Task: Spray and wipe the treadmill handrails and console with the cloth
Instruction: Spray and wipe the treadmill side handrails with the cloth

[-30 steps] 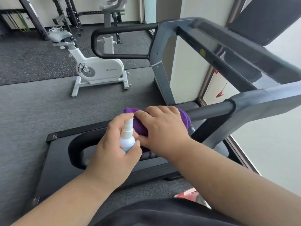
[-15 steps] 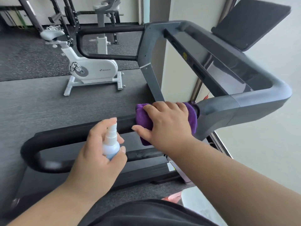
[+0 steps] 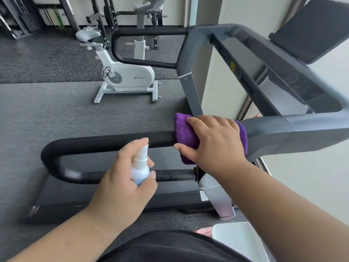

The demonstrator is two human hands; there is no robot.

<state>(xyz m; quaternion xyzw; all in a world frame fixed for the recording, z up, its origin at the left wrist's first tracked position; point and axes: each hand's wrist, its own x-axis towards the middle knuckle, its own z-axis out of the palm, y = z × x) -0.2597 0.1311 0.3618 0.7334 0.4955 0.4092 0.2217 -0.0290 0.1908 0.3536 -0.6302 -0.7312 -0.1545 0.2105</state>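
The treadmill's near black handrail [image 3: 105,143] loops across the middle of the view and joins the grey frame at the right. My right hand [image 3: 215,140] wraps a folded purple cloth [image 3: 184,130] over the rail just where the black grip meets the grey arm. My left hand [image 3: 122,184] holds a small white spray bottle [image 3: 140,168] upright just in front of the rail, its nozzle pointing at the rail. The console [image 3: 294,86] slopes away at the upper right, with a black screen panel [image 3: 313,29] above it. The far handrail [image 3: 143,33] is at the top centre.
A white exercise bike [image 3: 126,76] stands on the grey floor beyond the treadmill. Dark weight racks [image 3: 102,14] line the back wall. The treadmill deck [image 3: 117,197] lies below the rail. A pale wall and window frame run along the right.
My right hand slid the cloth to the right along the rail, up to the grey frame, and stayed there. My left hand with the bottle stays just in front of the rail.
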